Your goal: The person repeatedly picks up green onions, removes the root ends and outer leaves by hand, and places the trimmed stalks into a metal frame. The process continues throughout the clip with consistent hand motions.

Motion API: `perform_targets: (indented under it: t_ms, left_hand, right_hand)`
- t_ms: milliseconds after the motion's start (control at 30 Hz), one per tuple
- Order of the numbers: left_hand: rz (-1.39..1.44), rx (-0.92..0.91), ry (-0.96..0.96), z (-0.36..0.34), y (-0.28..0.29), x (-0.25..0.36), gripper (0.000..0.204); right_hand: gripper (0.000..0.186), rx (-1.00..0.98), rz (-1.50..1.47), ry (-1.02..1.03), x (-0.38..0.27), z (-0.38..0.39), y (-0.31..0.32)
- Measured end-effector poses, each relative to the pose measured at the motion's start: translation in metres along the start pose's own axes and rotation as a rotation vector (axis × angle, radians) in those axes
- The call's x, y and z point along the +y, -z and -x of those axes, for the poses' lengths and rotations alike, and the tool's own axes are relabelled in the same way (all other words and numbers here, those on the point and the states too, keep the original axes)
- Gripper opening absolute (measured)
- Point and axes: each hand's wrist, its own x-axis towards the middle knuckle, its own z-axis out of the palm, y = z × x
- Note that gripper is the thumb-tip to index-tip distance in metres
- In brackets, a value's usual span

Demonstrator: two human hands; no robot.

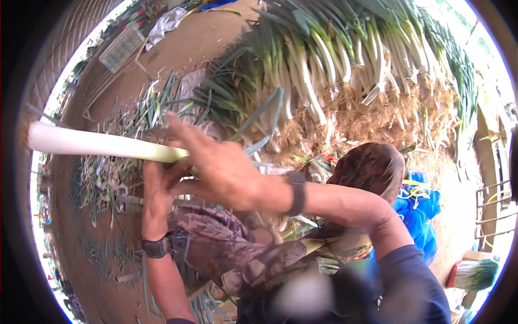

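Observation:
A leek [102, 143] lies level across the left side of the view, its thick white root end pointing left. The pale green part runs in under my hands. My left hand [159, 183] is closed around the leek from below. Over its green end, my right hand [232, 175] reaches across from the right with fingers stretched out and thumb apart, slightly blurred. Its palm hides where the leek continues, so contact there is unclear. Each wrist wears a dark band.
A large pile of leeks [324, 70] with brown roots lies at the far side. Leaf scraps [102, 189] litter the ground on the left. My camouflage-clad knee [372, 170] rises between the pile and my right arm. A blue bag [421, 216] sits at right; a white crate [121, 47] stands far left.

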Motion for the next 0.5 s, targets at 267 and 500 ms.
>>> perform_targets:
  t_ms: [267, 500]
  left_hand:
    - [0.058, 0.270, -0.100, -0.037, -0.007, -0.064, 0.041]
    - [0.227, 0.428, 0.156, -0.060, -0.003, -0.081, 0.052]
  right_hand:
    - [0.020, -0.059, 0.324, 0.205, 0.009, -0.085, -0.043]
    - [0.051, -0.307, 0.667, 0.164, 0.176, -0.055, -0.029]
